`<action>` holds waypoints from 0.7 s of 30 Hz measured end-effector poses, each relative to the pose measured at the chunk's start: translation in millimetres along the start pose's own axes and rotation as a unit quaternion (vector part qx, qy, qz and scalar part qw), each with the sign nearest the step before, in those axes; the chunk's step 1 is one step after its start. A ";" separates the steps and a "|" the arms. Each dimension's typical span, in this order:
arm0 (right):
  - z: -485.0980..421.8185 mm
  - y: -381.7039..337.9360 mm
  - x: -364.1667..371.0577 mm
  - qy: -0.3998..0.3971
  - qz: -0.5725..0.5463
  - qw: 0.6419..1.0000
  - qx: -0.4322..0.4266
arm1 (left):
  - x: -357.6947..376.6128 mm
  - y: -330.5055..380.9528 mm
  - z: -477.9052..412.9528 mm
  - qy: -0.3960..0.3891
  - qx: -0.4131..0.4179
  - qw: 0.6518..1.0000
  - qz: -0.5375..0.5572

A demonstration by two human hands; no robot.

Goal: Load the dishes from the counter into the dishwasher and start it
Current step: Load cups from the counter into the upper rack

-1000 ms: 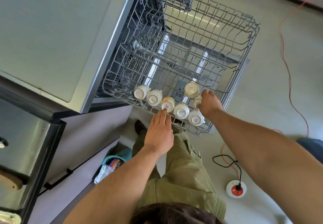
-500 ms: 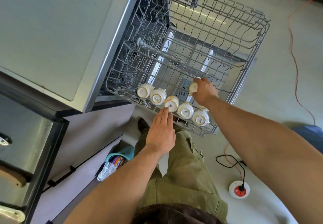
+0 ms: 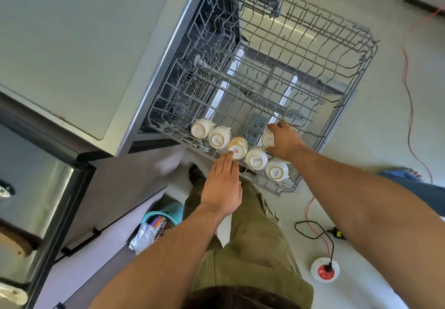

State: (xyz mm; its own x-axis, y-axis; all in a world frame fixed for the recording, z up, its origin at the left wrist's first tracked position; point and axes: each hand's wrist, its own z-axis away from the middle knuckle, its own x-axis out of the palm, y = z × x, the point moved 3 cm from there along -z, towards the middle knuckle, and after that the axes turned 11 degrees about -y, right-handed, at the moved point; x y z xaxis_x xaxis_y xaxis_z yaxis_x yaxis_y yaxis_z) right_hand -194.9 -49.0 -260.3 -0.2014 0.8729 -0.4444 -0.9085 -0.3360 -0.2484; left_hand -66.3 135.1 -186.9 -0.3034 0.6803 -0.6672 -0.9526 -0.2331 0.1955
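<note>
The grey wire upper rack (image 3: 346,72) of the dishwasher is pulled out over the open door. Several white cups stand upside down along its near edge, among them a cup with a red mark (image 3: 238,148) and two marked cups (image 3: 256,158) (image 3: 277,171). My left hand (image 3: 222,186) lies flat with straight fingers, its fingertips touching the red-marked cup. My right hand (image 3: 284,141) curls over another white cup (image 3: 267,138) in the second row and grips it. Most of that cup is hidden under the hand.
The pale countertop (image 3: 67,43) runs along the left of the dishwasher. A teal bin (image 3: 156,224) with wrappers stands by my legs. A red cable (image 3: 409,106) and a round white socket (image 3: 325,270) with a black cord lie on the floor at right.
My right hand moved from the near-row cups up to the cup in the second row and closed over it. My left hand stays at the red-marked cup.
</note>
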 end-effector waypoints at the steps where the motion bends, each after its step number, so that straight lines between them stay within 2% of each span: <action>1: -0.5 0.8 1.3 0.000 -0.003 1.000 0.000 | 0.5 -0.3 -0.4 -0.001 0.000 1.000 0.002; 6: 2.4 3.0 2.6 0.004 0.001 1.000 -0.001 | 0.4 0.6 0.0 0.001 0.001 1.000 -0.001; 8: 10.8 1.6 4.0 0.044 -0.017 0.999 -0.004 | 1.8 0.8 0.2 -0.003 0.002 1.000 -0.002; 11: 26.9 -0.5 9.5 0.145 -0.030 0.988 -0.042 | 2.2 3.5 -1.2 -0.011 0.004 1.000 -0.017; 13: 31.5 -4.7 14.1 0.170 -0.006 0.982 -0.082 | 1.8 6.1 -3.1 -0.008 0.009 1.000 -0.025; 16: 20.5 -12.2 18.5 0.115 0.055 0.986 -0.105 | 1.0 7.2 -5.1 -0.002 0.013 1.000 -0.021; 21: 5.2 -22.9 10.4 0.052 0.069 0.991 -0.107 | -0.9 4.1 -3.6 0.008 0.005 1.000 -0.004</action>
State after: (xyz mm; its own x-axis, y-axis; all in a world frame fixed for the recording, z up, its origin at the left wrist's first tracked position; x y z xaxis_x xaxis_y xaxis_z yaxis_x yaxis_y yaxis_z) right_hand -178.1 -30.4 -254.7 -0.2694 0.7765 -0.5696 -0.7741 -0.5265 -0.3515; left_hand -69.8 131.1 -188.0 -0.2962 0.6703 -0.6805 -0.9550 -0.2208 0.1981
